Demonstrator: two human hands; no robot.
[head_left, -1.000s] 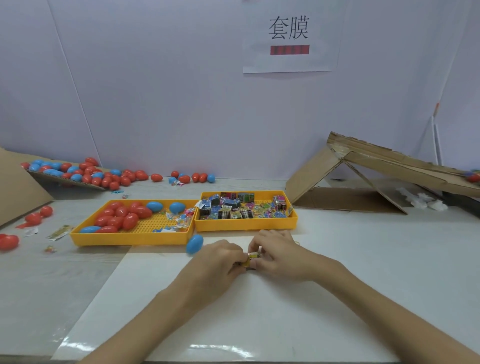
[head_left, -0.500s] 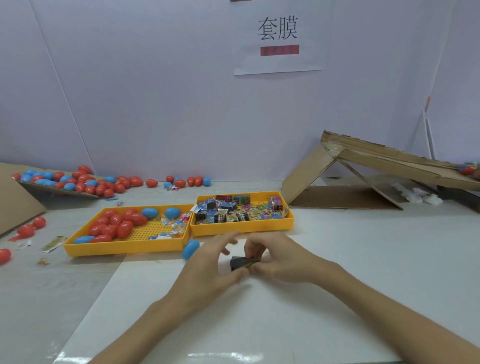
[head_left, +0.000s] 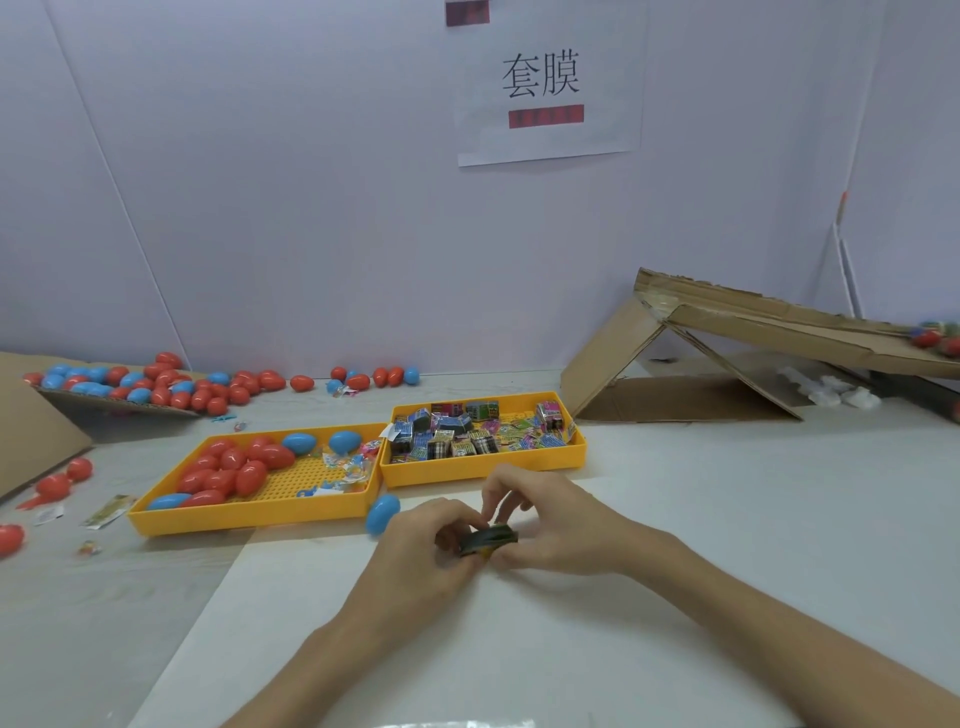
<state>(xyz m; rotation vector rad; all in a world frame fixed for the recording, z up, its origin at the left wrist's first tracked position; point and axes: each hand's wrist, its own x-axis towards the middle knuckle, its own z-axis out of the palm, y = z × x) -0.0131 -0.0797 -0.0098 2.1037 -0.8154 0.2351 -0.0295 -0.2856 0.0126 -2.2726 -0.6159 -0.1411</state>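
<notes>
Lower centre of frame: left hand (head_left: 415, 558) & right hand (head_left: 558, 525) met over the white sheet (head_left: 519, 649), fingers of both clamped on a small dark packet (head_left: 489, 540) btw. them. Blue egg (head_left: 383, 513) lay just left of the hands, in front of the yellow egg tray (head_left: 249, 519).

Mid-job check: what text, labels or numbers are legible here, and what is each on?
"套膜" - black characters on the white paper sheet on the wall.
Blurred, unreadable: the red bar under those characters.
Too small to read: print on the small colourful boxes in the right yellow plastic tray.
Unreadable: print on the small dark packet pinched by the left hand and right hand.
</notes>
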